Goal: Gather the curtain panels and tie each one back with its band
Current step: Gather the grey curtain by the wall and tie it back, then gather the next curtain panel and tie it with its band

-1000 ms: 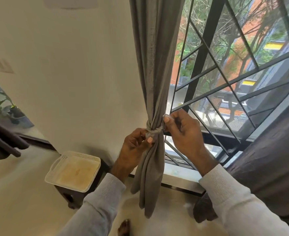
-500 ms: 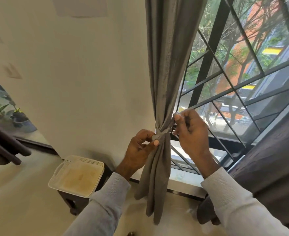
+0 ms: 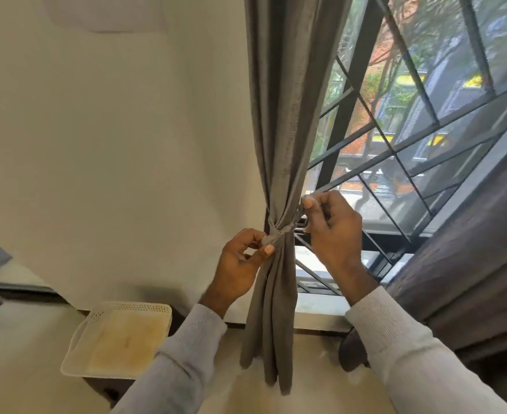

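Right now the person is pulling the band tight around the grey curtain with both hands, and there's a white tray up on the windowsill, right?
Not quite. The head view shows both hands, left hand and right hand, pulling the band around the grey curtain, but the white tray sits on a dark stand below the windowsill, off to the left.

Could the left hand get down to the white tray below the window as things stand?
Probably yes: the white tray lies open below the left hand, but that hand pinches the band.

A grey fabric curtain panel (image 3: 288,121) hangs at frame centre, cinched by a matching grey band (image 3: 279,233); the left hand (image 3: 240,264) pinches one band end, the right hand (image 3: 332,228) the other.
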